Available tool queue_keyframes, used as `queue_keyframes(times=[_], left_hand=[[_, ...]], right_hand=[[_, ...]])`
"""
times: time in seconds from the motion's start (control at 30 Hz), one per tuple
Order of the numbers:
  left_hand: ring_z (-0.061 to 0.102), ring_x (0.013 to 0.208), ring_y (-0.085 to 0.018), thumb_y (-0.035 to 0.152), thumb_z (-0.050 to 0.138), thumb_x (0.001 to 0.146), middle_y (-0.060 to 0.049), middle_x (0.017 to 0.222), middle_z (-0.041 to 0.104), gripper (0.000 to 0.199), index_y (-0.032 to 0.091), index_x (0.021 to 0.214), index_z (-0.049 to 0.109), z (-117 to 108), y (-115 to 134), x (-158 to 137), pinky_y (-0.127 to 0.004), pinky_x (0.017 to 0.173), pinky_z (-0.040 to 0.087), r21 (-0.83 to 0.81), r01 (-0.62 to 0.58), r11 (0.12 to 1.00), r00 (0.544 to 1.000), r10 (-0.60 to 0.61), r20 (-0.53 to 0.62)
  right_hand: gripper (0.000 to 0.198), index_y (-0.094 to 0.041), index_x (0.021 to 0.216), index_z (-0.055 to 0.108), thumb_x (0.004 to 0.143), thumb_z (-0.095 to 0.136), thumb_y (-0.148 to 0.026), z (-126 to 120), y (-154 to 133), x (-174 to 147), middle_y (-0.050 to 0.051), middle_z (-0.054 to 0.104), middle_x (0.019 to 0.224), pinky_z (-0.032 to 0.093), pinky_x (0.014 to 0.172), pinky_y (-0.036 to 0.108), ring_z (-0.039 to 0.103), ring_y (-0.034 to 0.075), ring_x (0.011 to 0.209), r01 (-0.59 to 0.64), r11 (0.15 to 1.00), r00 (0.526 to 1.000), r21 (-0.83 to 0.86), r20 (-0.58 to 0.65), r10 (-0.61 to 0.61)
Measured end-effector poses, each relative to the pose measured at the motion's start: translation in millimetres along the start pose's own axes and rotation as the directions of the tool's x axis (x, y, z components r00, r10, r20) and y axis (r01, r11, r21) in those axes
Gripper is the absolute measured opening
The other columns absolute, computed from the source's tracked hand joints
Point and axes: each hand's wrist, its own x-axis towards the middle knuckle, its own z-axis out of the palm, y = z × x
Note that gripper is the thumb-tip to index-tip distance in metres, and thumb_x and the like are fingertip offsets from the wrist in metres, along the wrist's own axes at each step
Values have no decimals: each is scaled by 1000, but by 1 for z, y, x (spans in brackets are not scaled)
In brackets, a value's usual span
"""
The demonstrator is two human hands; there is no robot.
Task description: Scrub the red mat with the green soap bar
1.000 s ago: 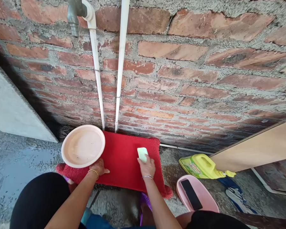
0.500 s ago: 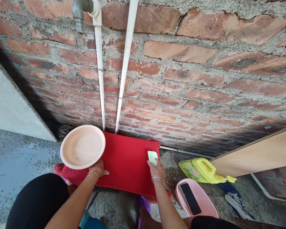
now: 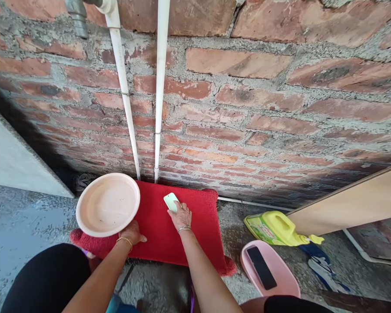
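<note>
A red cloth [image 3: 163, 217] with a thick, fuzzy edge lies spread over a low surface that it hides. My left hand [image 3: 132, 232] rests flat on its near part, thumb stretched out, against the near right side of a pale pink basin [image 3: 106, 204]. The basin's rim partly covers the fingers. My right hand [image 3: 182, 216] grips a pale green scrub brush [image 3: 171, 201] with a small hole at its far end, pressed onto the middle of the cloth. The brush's underside is hidden.
A brick wall [image 3: 241, 98] with white pipes [image 3: 159, 87] and a tap [image 3: 77, 19] rises behind. To the right lie a yellow jug [image 3: 269, 228], a pink tub [image 3: 288, 278] holding a black rectangular object [image 3: 261, 267], and slippers [image 3: 324, 271]. Boards lean at both sides.
My right hand has slid the brush left across the cloth, from near its right edge to the middle. My left hand stays beside the basin. The view has shifted slightly.
</note>
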Motion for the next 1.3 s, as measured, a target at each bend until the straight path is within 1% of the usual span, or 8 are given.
queue_keyframes(times=[0.13, 0.33, 0.53, 0.67, 0.8, 1.03, 1.23, 1.3], left_hand=[[60, 114, -35, 54, 78, 51, -19, 121, 65, 74, 13, 112, 64, -2, 1, 0, -41, 97, 46, -15, 4, 1000, 1000, -4, 1], [61, 112, -34, 48, 80, 52, -19, 118, 67, 68, 14, 109, 66, -3, 5, -2, -40, 92, 50, -33, 27, 999, 1000, -26, 12], [62, 111, -36, 53, 82, 47, -19, 116, 68, 74, 13, 108, 66, -4, 4, -1, -44, 96, 47, -39, 30, 999, 1000, -30, 2], [60, 114, -38, 60, 81, 44, -21, 118, 66, 86, 10, 113, 64, -7, 4, -2, -46, 101, 43, -10, 17, 1000, 1000, -17, -7], [56, 119, -38, 60, 82, 44, -22, 122, 64, 91, 10, 117, 62, -12, 4, -5, -45, 104, 41, -6, 6, 1000, 1000, -5, 10], [58, 117, -35, 50, 82, 53, -19, 123, 65, 77, 13, 118, 62, -11, 3, -8, -40, 100, 46, -64, 19, 998, 1000, -17, 25], [58, 118, -34, 50, 82, 52, -20, 125, 63, 80, 10, 119, 61, -16, 5, -13, -41, 98, 47, -63, 43, 997, 999, -41, 34], [58, 117, -35, 49, 82, 52, -20, 123, 64, 78, 11, 117, 62, -19, 7, -13, -42, 97, 48, -56, 51, 997, 998, -49, 46]], right_hand=[[51, -31, 131, 54, 83, 59, -47, -18, 57, -4, 8, 56, 120, 39, 89, 36, 57, 24, 104, -198, 979, 977, 41, -74, 201], [57, -20, 131, 54, 86, 49, -55, -27, 125, -16, 12, 59, 112, 46, 78, 39, 59, 26, 91, -495, 854, 832, 161, -194, 519], [49, -24, 127, 58, 83, 60, -44, 10, 20, -19, 9, 58, 112, 42, 85, 33, 57, 24, 100, -45, 996, 987, 80, -149, 57], [48, -31, 128, 56, 82, 63, -43, 25, -64, -28, 7, 57, 116, 38, 88, 34, 55, 24, 104, 203, 979, 979, 37, -34, -201], [48, -33, 128, 55, 82, 63, -42, 25, -82, -30, 7, 57, 118, 36, 89, 35, 55, 24, 106, 317, 948, 948, -14, 38, -317], [48, -29, 130, 55, 85, 55, -47, -9, 38, -20, 9, 58, 118, 42, 84, 36, 59, 25, 104, -110, 994, 993, -17, -52, 109], [62, -23, 130, 54, 83, 47, -62, -20, 129, -23, 14, 59, 113, 47, 77, 42, 60, 29, 94, -567, 799, 776, 197, -198, 599], [60, -22, 127, 56, 81, 52, -60, -15, 117, -21, 14, 60, 109, 47, 77, 41, 59, 30, 95, -516, 827, 792, 221, -244, 560]])
